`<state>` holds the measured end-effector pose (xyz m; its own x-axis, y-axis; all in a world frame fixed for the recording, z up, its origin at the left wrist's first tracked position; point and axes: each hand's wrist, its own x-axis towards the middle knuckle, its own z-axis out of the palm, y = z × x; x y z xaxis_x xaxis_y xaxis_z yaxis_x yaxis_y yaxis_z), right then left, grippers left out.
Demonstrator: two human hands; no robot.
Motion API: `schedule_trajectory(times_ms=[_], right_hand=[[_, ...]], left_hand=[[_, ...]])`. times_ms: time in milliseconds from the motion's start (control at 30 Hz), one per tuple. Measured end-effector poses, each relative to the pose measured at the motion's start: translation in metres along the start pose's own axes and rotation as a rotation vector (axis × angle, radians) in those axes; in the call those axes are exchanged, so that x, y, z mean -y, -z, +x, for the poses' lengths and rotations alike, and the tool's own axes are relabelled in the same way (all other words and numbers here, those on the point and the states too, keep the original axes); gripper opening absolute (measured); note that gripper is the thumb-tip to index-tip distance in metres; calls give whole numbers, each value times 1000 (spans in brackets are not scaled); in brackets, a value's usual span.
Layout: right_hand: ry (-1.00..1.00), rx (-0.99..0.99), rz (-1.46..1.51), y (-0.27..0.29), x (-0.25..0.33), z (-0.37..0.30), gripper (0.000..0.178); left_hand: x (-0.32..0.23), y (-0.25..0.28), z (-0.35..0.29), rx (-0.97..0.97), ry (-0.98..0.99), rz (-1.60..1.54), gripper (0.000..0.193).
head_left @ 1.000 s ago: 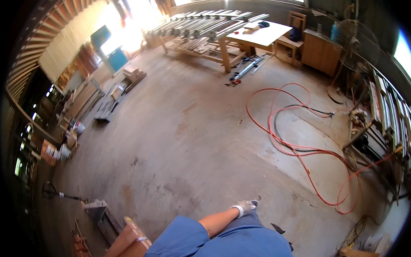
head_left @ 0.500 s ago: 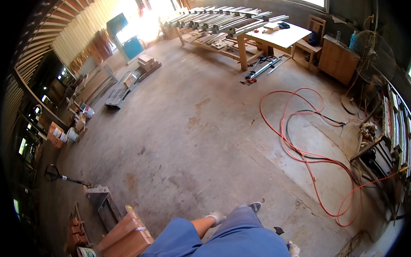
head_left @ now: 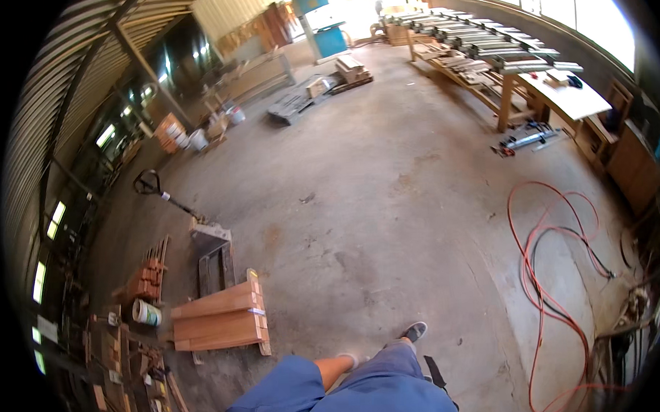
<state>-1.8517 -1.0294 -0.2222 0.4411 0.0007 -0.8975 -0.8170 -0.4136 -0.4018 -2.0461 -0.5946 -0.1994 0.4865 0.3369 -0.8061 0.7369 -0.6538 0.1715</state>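
Note:
My left hand (head_left: 352, 360), in a pale glove, hangs low beside my leg. Only a sliver of it shows past my blue clothing, and its fingers are hidden. My right hand is out of the picture. A dark shoe (head_left: 416, 331) stands on the concrete floor ahead of me, and a black strap (head_left: 435, 371) dangles to the right of my leg. Nearest on the left lies a stack of reddish-brown boards (head_left: 219, 319), apart from my hand. Behind that stack stands a pallet jack (head_left: 213, 239) with its black loop handle (head_left: 147, 183) tilted away.
A white bucket (head_left: 146, 313) and loose wood (head_left: 149, 279) sit left of the boards. Red hose (head_left: 525, 272) loops over the floor at right. Clamps (head_left: 527, 139) lie by a white-topped table (head_left: 577, 99). A long rack with metal bars (head_left: 477, 37) and a blue machine (head_left: 330, 40) stand farther off.
My view has turned left and moved: the board stack and pallet jack sit farther up and right in the picture, as does the hose. My right hand has left the picture.

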Motion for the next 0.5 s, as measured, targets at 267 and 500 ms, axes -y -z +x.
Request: schedule_trajectory(times_ms=[267,500], right_hand=[[88,68,-116,-50,151,28,26],[2,93,-318,-104,240,54,24]], left_hand=[[46,-28,44,213,14,-5,53],[60,46,96,61,3,-297,47]])
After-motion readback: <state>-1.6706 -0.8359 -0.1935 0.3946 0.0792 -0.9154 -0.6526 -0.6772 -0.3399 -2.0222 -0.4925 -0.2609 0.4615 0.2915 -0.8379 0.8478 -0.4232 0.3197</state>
